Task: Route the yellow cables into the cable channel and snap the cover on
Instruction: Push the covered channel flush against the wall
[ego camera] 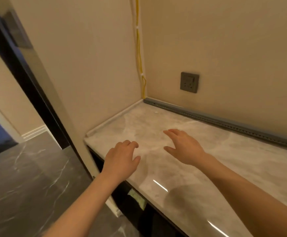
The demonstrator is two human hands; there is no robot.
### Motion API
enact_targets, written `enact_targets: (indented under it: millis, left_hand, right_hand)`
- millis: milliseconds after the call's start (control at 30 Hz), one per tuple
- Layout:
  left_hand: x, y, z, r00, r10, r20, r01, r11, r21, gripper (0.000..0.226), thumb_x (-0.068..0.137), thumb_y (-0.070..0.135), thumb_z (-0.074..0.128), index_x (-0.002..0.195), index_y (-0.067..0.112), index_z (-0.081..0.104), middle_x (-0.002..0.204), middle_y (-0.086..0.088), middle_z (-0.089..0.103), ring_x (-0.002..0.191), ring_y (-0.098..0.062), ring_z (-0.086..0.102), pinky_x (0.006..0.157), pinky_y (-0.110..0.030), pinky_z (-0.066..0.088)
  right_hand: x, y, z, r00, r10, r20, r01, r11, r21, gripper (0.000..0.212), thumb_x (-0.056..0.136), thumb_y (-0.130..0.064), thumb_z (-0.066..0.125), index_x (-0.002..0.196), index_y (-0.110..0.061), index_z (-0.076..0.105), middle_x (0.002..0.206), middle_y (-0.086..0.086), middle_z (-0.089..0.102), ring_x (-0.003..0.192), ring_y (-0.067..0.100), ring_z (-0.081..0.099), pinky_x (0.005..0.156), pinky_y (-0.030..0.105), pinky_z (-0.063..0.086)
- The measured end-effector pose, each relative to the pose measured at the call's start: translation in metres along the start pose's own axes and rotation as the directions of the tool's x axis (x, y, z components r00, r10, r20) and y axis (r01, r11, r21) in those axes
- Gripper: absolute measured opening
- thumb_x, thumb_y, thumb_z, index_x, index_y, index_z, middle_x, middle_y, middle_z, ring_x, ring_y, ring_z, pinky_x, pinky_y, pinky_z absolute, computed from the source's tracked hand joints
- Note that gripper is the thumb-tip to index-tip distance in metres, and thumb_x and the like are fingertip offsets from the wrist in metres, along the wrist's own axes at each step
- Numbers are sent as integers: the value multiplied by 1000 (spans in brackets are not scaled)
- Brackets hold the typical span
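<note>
Early stage by the look of it. Yellow cables (138, 48) run down the room corner, lying in what looks like a white open cable channel (143, 65) – held at two spots by white ties (137, 27). Between the ties they bow out a little, and near the bottom they loop loose before reaching the corner of the surface (207, 168). So the vertical run is partly seated, not tidy. No cover on it, and I can't pick out a separate cover anywhere; the white strip (115, 117) along the left edge of the surface may be trim or a cover piece, can't tell which. A grey perforated rail (224, 123) runs along the back wall at surface level, with no cable visible in it. A wall socket (189, 82) sits above it. Left hand (122, 159) hovers over the front left edge of the surface, fingers loosely bent, grip empty. Right hand (182, 147) is just beside it over the surface, fingers spread, grip apart and holding nothing. Both are well apart from the cables. Left to do, as I judge it – press the slack in, then find and snap the cover.
</note>
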State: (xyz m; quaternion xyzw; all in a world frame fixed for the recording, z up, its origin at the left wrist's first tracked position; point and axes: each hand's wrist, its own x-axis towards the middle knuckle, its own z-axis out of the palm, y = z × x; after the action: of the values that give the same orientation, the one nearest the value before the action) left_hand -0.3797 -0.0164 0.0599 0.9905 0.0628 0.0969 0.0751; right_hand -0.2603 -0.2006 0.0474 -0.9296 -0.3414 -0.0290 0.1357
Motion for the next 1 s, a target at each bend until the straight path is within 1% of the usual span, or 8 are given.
enact_targets:
  millis: [200,367,500,567,733,833,900,1000]
  left_hand:
    - [57,-50,8,999,11,37,-12,999,30,40,92,40,45,129,26,43,129,6,50,113,-17,47,82,-30,43]
    - [134,-83,6,986,-11,167,-9,993,116,42,93,36,44,133,24,39,135,1,45,119,-21,45,94,-37,43]
    - [196,-93,15,969,26,246,-63,988,142,47,93,36,44,137,22,34,141,-1,39,126,-23,39,102,-39,37]
    - [223,-99,29,964,56,262,-92,988,127,47,94,37,44,137,22,35,141,-1,39,127,-23,38,103,-38,34]
    - [284,-117,75,932,165,323,-216,968,129,48,93,38,44,137,22,36,142,0,40,130,-22,35,106,-36,29]
    - [325,-126,96,922,215,323,-264,957,117,48,93,34,45,138,21,34,145,-1,36,134,-22,29,109,-36,24]
    - [360,-131,112,916,261,306,-303,948,98,48,93,31,46,138,21,34,147,-2,33,136,-22,25,110,-36,21]
    - [393,-129,122,911,330,249,-360,929,87,47,92,25,45,137,19,35,147,-4,33,136,-23,24,110,-34,19]
  right_hand:
    - [88,9,24,1000,27,6,-27,1000,8,59,91,-43,50,142,-21,31,145,3,38,125,26,42,98,41,44]
    - [162,36,43,995,99,5,-99,995,-2,56,91,-41,49,141,-20,33,144,4,40,125,27,41,100,41,41]
    - [204,65,61,984,180,-20,-180,983,-43,51,93,-35,46,140,-21,32,145,3,39,130,26,34,105,40,31]
    - [218,77,75,968,247,-37,-248,968,-38,50,93,-34,44,140,-21,31,147,4,34,134,26,27,108,41,25]
    - [254,90,107,941,328,-81,-331,943,-24,55,93,-37,42,143,-21,25,153,6,22,141,27,13,114,42,11]
    - [275,94,113,931,346,-111,-354,933,-60,58,92,-40,43,143,-19,26,150,7,27,138,28,16,114,42,13]
    - [295,101,117,915,371,-156,-389,916,-99,56,91,-39,46,140,-17,31,145,9,34,134,29,24,111,42,17]
    - [313,106,112,901,399,-173,-422,898,-127,49,89,-41,48,131,-18,41,131,7,47,120,28,39,102,40,28]
